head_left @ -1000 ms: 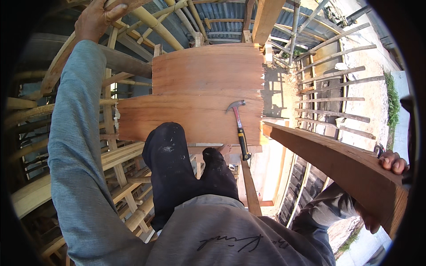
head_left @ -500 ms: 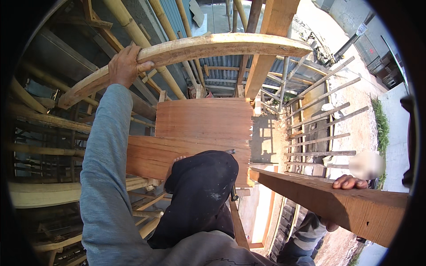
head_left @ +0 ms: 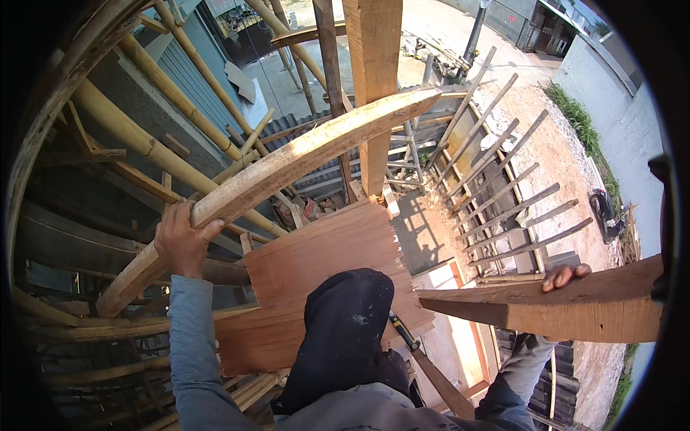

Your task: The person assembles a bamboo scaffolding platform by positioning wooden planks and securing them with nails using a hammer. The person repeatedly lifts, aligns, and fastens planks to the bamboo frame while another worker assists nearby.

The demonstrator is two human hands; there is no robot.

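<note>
My left hand (head_left: 183, 237) is wrapped round a long pale timber beam (head_left: 309, 151) that slants across the upper left. At the right, the fingers of my right hand (head_left: 566, 276) curl over the top edge of a thick reddish-brown beam (head_left: 589, 312); the beam hides the rest of that hand. Between the two lie reddish plywood panels (head_left: 323, 241) with jagged right edges. My bent knee in dark trousers (head_left: 348, 323) covers part of them. Beside the knee shows a tool with a black and yellow handle (head_left: 404, 330), its kind unclear.
An upright wooden post (head_left: 375, 93) rises behind the far end of the pale beam. Bamboo poles (head_left: 115, 122) crowd the left. Several thin sticks (head_left: 496, 165) jut out at the right above a lower, sunlit ground (head_left: 424, 223). A narrow plank (head_left: 445, 384) slopes below the tool.
The view has turned and tilted, so the pale beam, plywood and post sit differently in the picture. Both hands keep their grip on their beams.
</note>
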